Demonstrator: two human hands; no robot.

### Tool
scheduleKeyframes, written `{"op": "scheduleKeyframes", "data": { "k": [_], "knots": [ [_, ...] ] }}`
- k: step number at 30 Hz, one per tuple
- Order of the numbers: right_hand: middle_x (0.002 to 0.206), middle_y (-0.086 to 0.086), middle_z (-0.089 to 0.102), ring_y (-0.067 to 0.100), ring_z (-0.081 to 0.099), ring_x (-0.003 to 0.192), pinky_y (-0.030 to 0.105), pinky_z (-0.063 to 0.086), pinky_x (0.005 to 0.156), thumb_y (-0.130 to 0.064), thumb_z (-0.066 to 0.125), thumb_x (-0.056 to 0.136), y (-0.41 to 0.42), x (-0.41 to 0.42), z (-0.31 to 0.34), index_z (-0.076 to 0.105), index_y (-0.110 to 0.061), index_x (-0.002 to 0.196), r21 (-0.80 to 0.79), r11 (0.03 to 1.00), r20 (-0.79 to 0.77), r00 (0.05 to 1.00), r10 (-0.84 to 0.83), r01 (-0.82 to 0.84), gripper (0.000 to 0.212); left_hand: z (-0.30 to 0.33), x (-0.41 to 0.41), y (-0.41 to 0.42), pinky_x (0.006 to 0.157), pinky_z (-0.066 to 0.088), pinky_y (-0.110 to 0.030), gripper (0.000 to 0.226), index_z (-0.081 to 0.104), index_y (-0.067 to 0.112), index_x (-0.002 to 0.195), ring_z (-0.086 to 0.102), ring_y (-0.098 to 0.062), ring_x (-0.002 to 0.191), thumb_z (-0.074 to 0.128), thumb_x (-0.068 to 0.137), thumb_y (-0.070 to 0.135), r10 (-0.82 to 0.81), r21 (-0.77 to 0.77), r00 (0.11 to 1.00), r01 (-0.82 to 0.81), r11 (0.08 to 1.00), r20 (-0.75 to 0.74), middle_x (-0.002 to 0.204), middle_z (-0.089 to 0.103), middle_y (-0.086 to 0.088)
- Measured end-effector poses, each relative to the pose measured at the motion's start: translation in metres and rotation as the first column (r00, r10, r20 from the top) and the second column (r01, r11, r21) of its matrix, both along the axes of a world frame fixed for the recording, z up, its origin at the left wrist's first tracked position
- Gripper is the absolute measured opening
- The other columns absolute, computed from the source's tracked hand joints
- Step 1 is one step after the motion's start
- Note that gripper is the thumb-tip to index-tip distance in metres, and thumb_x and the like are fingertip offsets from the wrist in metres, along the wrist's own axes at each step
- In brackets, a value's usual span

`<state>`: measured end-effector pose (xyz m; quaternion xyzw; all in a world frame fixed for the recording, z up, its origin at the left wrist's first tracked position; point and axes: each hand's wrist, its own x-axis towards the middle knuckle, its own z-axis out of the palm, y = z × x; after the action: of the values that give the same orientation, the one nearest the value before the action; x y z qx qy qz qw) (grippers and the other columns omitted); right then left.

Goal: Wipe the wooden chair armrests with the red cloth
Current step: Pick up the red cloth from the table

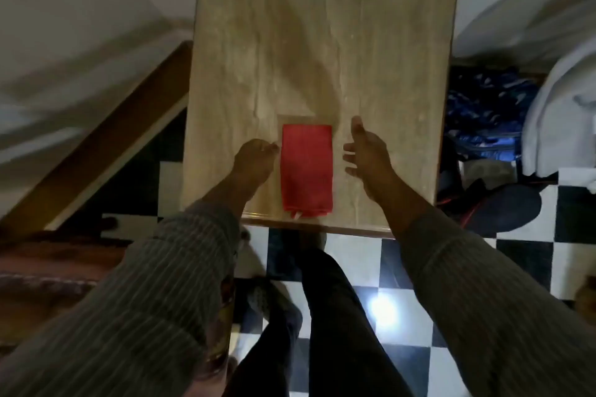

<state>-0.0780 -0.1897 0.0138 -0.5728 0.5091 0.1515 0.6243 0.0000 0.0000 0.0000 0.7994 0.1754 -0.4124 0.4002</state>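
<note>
A: Between my two hands, on the pale table [387, 42], lies the red cloth [306, 167]. It is folded into a neat upright rectangle, soft and slightly ribbed, with a loose ragged corner at its near end, by the table's near edge.

B: How do the hands stand?

A: My left hand [254, 159] sits just left of the cloth, fingers curled inward, the tips touching or almost touching the cloth's left edge. I cannot tell whether it pinches the fabric. My right hand [367, 151] is just right of the cloth and apart from it, spread loose, thumb up, palm turned toward the cloth, holding nothing.

B: And the surface under them?

A: A roughly square top with rounded corners, smooth and beige, with streaked grain like marble or laminate, and a darker wooden lip along the near side. Both sleeves [467, 267] are grey ribbed knit.

B: Beyond the hands?

A: Left of my left hand a brown wooden beam [106, 151] runs diagonally. Below my wrists is a glossy black-and-white checkered floor [358, 261]. Right of my right hand, off the table, there is blue patterned fabric [483, 100] and a grey garment [561, 113].
</note>
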Motion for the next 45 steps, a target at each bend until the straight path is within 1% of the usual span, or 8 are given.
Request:
{"op": "scheduleKeyframes", "data": {
  "k": [6,11,14,20,28,32,37,45],
  "knots": [
    [0.106,0.007,0.071,0.027,0.068,0.097,0.053,0.054,0.095,-0.042,0.056,0.095,0.019,-0.006,-0.061,0.065,-0.017,0.112,-0.065,0.988,-0.057,0.989,0.138,-0.141,0.032,-0.059,-0.019,-0.018,0.099,0.051,-0.044,0.044,0.062,0.007,0.12,0.063,-0.03,0.11,0.069,0.089,0.037,0.017,0.11,0.997,-0.025,0.994,0.072,0.121,0.066,-0.013],
    [0.104,0.006,0.072,0.026,0.069,0.095,0.049,0.057,0.089,-0.025,0.059,0.094,0.025,0.0,-0.085,0.067,-0.02,0.111,-0.1,0.973,0.025,0.977,0.213,-0.21,0.019,-0.086,-0.025,-0.033,0.077,0.051,-0.035,0.034,0.066,0.009,0.102,0.064,-0.025,0.09,0.073,0.084,0.038,0.039,0.163,0.988,-0.064,0.985,0.151,0.096,0.068,-0.006],
    [0.109,0.007,0.069,0.029,0.067,0.099,0.052,0.057,0.088,-0.026,0.052,0.097,0.029,0.0,-0.087,0.062,-0.019,0.118,-0.056,0.971,0.033,0.972,0.233,-0.231,0.024,-0.089,-0.029,-0.033,0.063,0.042,-0.029,0.024,0.065,0.013,0.096,0.061,-0.021,0.083,0.068,0.088,0.036,0.071,0.101,0.987,-0.086,0.991,0.147,0.086,0.063,0.001],
    [0.116,0.007,0.065,0.029,0.065,0.104,0.057,0.055,0.092,-0.027,0.045,0.101,0.039,-0.006,-0.078,0.055,-0.024,0.121,-0.042,0.972,0.087,0.968,0.234,-0.231,0.022,-0.071,-0.048,-0.021,0.085,0.053,-0.038,0.023,0.06,0.016,0.107,0.064,-0.022,0.097,0.061,0.094,0.035,0.275,-0.089,0.955,-0.266,0.96,0.115,0.106,0.067,-0.004],
    [0.105,-0.005,0.067,0.008,0.067,0.091,0.03,0.054,0.076,-0.032,0.046,0.1,0.074,-0.016,-0.045,0.057,-0.038,0.103,-0.152,0.922,0.258,0.886,0.385,-0.356,0.013,-0.021,-0.072,0.032,0.07,0.051,-0.027,0.012,0.058,0.024,0.106,0.065,-0.012,0.09,0.059,0.095,0.028,0.479,-0.281,0.872,-0.438,0.854,0.099,0.103,0.067,0.003],
    [0.105,-0.012,0.065,-0.006,0.063,0.083,0.018,0.049,0.067,-0.031,0.046,0.101,0.117,-0.023,-0.011,0.056,-0.042,0.101,-0.2,0.884,0.326,0.823,0.466,-0.422,0.015,0.014,-0.097,0.078,0.074,0.051,-0.032,0.017,0.062,0.025,0.105,0.062,-0.016,0.094,0.054,0.091,0.019,0.632,-0.306,0.767,-0.578,0.757,0.115,0.102,0.065,0.002],
    [0.112,-0.009,0.063,0.011,0.065,0.096,0.037,0.056,0.079,-0.037,0.043,0.101,0.185,-0.037,0.046,0.053,-0.044,0.106,-0.237,0.801,0.414,0.688,0.595,-0.55,0.014,0.071,-0.137,0.146,0.073,0.06,-0.029,0.029,0.062,0.024,0.118,0.065,-0.003,0.081,0.053,0.093,0.013,0.748,-0.347,0.633,-0.668,0.658,0.201,0.088,0.067,0.015],
    [0.107,-0.012,0.062,0.006,0.061,0.095,0.034,0.053,0.08,-0.035,0.042,0.102,0.315,-0.053,0.105,0.054,-0.027,0.12,-0.433,0.591,0.476,0.384,0.791,-0.681,0.023,0.13,-0.204,0.255,0.07,0.05,-0.017,0.025,0.058,0.035,0.117,0.065,0.001,0.091,0.056,0.096,0.02,0.878,-0.431,0.334,-0.775,0.463,0.343,0.108,0.067,0.013]
  ]
}}
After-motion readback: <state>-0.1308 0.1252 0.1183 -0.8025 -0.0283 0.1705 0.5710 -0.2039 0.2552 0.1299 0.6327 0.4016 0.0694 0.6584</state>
